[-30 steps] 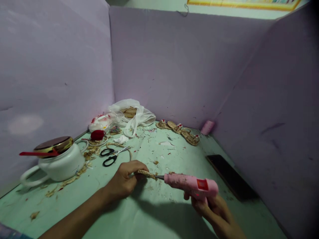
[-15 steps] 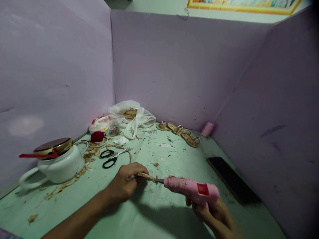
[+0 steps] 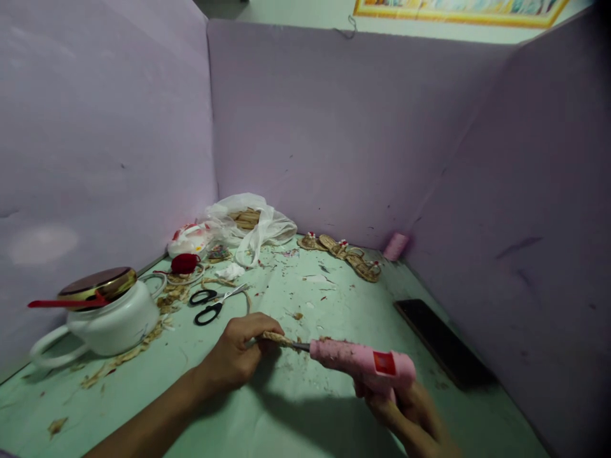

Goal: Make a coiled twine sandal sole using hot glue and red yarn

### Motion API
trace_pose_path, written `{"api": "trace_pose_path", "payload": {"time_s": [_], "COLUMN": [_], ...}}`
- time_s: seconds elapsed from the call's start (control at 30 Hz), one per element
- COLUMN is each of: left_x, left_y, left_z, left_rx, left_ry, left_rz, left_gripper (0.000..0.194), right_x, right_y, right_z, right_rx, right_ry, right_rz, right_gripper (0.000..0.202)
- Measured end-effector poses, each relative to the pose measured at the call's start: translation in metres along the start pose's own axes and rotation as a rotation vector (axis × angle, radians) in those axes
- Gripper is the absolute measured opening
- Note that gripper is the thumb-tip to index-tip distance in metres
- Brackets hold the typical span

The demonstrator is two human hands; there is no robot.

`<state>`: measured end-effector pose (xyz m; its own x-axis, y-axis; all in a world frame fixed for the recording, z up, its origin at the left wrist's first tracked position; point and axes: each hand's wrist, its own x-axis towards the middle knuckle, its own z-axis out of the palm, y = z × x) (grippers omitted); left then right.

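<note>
My left hand (image 3: pixel 245 348) pinches a short piece of braided straw cord (image 3: pixel 277 338) between thumb and fingers, a little above the green tabletop. My right hand (image 3: pixel 401 407) is wrapped round the handle of a pink hot glue gun (image 3: pixel 363 362), which points left. Its dark nozzle meets the free end of the braid. Behind my left hand lie black-handled scissors (image 3: pixel 210 306), their blades apart. Finished little braided sandals (image 3: pixel 337 247) with red and white trim rest at the back of the table.
A white pot (image 3: pixel 119 324) with a gold lid and red stick stands left. Behind it are red yarn (image 3: pixel 185 263) and a plastic bag (image 3: pixel 267 219) of straw. A dark phone (image 3: pixel 443 343) and pink thread spool (image 3: pixel 396 247) are right. Purple panels (image 3: pixel 353 127) enclose the table.
The glue gun has shifted slightly left along the braid's end. My left hand keeps its pinch, and the whole view has moved a little.
</note>
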<state>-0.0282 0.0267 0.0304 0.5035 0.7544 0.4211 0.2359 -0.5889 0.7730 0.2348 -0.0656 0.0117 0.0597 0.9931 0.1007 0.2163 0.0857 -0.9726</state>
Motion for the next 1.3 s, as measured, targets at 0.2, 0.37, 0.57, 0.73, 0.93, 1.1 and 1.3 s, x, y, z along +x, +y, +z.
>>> {"api": "trace_pose_path", "payload": {"time_s": [0.2,0.37,0.57,0.73,0.93,1.1,1.3], "left_x": [0.000,0.001,-0.004,0.001,0.003,0.001,0.002], "left_y": [0.002,0.014,0.016,0.019,0.024,0.017,0.015], "left_z": [0.000,0.002,0.007,0.002,0.001,0.005,0.004], "left_rx": [-0.021,-0.154,-0.432,-0.414,-0.317,-0.396,-0.373], "left_ry": [0.023,0.058,0.092,0.170,0.238,0.229,0.214], "left_rz": [-0.049,-0.192,-0.418,-0.436,-0.366,-0.354,-0.333], "left_gripper": [0.020,0.017,0.026,0.026,0.020,0.018,0.016], "right_x": [0.003,0.028,0.075,0.070,0.046,0.044,0.043], "right_y": [-0.004,-0.017,-0.019,-0.016,-0.016,-0.017,-0.018], "right_z": [0.008,0.010,-0.002,-0.002,0.002,0.002,0.001], "right_rx": [0.101,0.366,0.551,0.518,0.265,0.262,0.253], "right_ry": [-0.059,-0.014,0.023,-0.069,-0.188,-0.263,-0.295], "right_rz": [-0.015,0.033,0.211,0.106,-0.019,-0.050,-0.081], "right_gripper": [0.029,0.040,0.039,0.038,0.036,0.034,0.034]}}
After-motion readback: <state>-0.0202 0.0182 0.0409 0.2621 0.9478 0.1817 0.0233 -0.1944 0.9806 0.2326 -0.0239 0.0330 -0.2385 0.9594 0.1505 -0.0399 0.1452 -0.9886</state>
